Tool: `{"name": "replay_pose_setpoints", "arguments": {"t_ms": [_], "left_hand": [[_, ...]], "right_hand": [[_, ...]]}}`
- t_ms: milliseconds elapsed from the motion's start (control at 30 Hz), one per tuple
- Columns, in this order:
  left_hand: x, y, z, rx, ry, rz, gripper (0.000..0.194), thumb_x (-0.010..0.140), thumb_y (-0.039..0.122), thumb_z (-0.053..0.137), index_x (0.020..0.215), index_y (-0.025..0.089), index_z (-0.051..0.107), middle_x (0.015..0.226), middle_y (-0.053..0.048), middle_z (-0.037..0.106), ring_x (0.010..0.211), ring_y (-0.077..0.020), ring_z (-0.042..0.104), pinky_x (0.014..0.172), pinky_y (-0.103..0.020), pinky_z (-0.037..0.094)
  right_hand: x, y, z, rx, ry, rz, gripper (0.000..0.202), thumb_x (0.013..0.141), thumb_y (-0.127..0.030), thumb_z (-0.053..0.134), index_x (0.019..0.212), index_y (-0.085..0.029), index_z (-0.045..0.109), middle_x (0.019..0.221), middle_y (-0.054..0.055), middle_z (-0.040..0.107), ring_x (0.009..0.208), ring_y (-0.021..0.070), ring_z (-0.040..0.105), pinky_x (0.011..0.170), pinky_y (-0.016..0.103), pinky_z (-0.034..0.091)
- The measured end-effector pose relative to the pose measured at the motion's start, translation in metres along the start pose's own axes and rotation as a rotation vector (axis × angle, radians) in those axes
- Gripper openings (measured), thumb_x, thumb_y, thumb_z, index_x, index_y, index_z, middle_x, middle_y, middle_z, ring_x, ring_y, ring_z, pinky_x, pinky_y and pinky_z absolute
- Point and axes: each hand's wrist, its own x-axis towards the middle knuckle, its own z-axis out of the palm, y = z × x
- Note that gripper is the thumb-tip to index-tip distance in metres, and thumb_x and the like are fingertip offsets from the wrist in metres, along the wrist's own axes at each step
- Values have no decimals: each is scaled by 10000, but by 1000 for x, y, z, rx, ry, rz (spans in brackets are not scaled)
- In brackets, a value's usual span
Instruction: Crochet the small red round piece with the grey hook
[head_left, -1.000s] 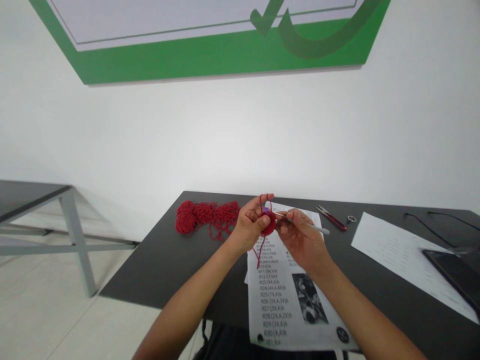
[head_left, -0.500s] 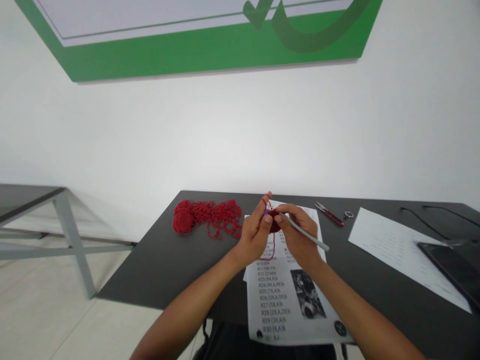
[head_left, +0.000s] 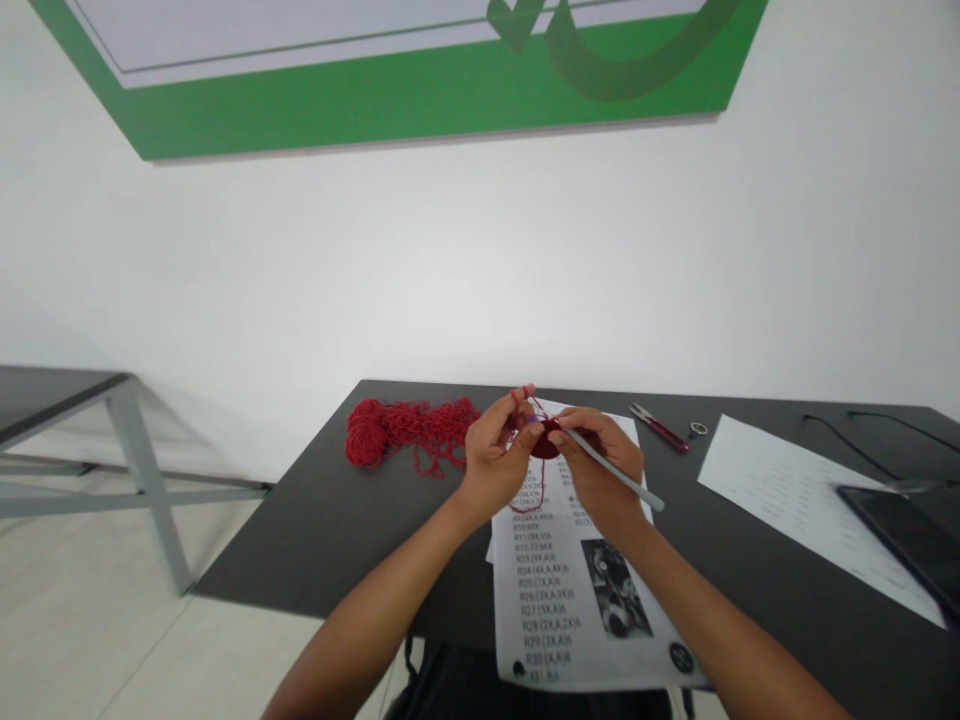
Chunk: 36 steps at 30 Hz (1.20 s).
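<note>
My left hand [head_left: 496, 452] pinches the left edge of a small dark red crochet piece [head_left: 547, 440], with red yarn looped over its raised index finger. A small purple bit shows beside the left thumb. In my right hand [head_left: 600, 455] is a grey-handled crochet hook [head_left: 619, 472], its tip at the top of the piece and its handle slanting down to the right. A loose strand of red yarn [head_left: 543, 485] hangs below the work. Under both hands lies a printed pattern sheet [head_left: 547, 600] with rows of text and a dark photo.
A tangled skein of red yarn [head_left: 409, 432] lies left on the dark table [head_left: 322, 540]. To the right are thread snips [head_left: 661, 429], a small ring [head_left: 698, 429], another paper [head_left: 795, 510], a black phone-like device [head_left: 900, 535] and thin dark glasses arms [head_left: 851, 447].
My left hand has shifted slightly left and its fingers have curled more. More of the red piece shows between the hands. The hook and right hand have moved a little right.
</note>
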Motion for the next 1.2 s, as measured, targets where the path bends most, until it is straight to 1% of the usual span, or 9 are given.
{"name": "replay_pose_setpoints", "arguments": {"t_ms": [67,133,267,433,533,733,900,1133,1200], "left_hand": [[1,2,0,-68,2,-30,222,899,353,706,1014,164,725,810,-23,674,896,-187,694,932,-352,561],[2,3,0,-145,9,-67,210,896,356,712,988,168,732,817,-30,691,948,-202,706,940,-359,559],[3,1,1,-255,27,-154,267,852,357,766,1044,175,736,862,-45,735,904,-194,722,911,-358,573],[1,-1,5,-273,60,-235,256,852,324,767,1064,182,742,879,-45,766,858,-172,730,924,-358,575],[1,-1,6,-266,89,-276,277,830,338,787,1051,175,751,882,-54,778,857,-185,738,929,-375,578],[2,-1,7,-294,119,-340,316,781,389,825,1005,174,769,900,-68,789,830,-187,740,853,-344,595],[3,-2,7,-447,85,-479,384,763,400,844,1062,177,753,870,-57,782,744,-151,715,738,-280,582],[1,-6,7,-510,87,-501,397,767,405,844,1071,172,744,830,-40,761,691,-122,678,686,-240,547],[2,-6,7,-510,85,-480,398,763,399,847,1074,174,743,823,-34,757,691,-119,678,685,-238,547]], "right_hand": [[0,0,0,-4,-6,-8,65,817,-264,782,849,-257,725,912,10,768,843,182,717,735,310,572],[0,0,0,0,-17,-17,74,811,-253,787,854,-261,727,911,7,768,845,178,718,732,301,575],[1,-1,0,3,3,0,78,802,-254,791,854,-263,733,890,2,768,818,172,719,735,299,588],[2,0,1,-13,5,39,80,789,-256,794,846,-258,738,881,9,771,811,184,721,748,320,600],[3,2,1,-27,13,62,85,782,-253,799,843,-257,741,878,8,773,807,187,721,746,325,599],[3,2,0,-51,-2,63,81,793,-265,795,855,-261,742,892,4,773,824,182,721,770,324,593],[2,1,-1,-75,-11,60,90,792,-271,796,864,-260,744,902,10,774,821,187,716,738,320,586],[2,0,0,-10,1,116,95,778,-281,797,857,-260,747,858,-1,769,758,170,703,686,296,578],[2,0,0,-20,-1,120,104,779,-288,794,868,-257,750,858,2,770,744,169,699,678,298,576]]}}
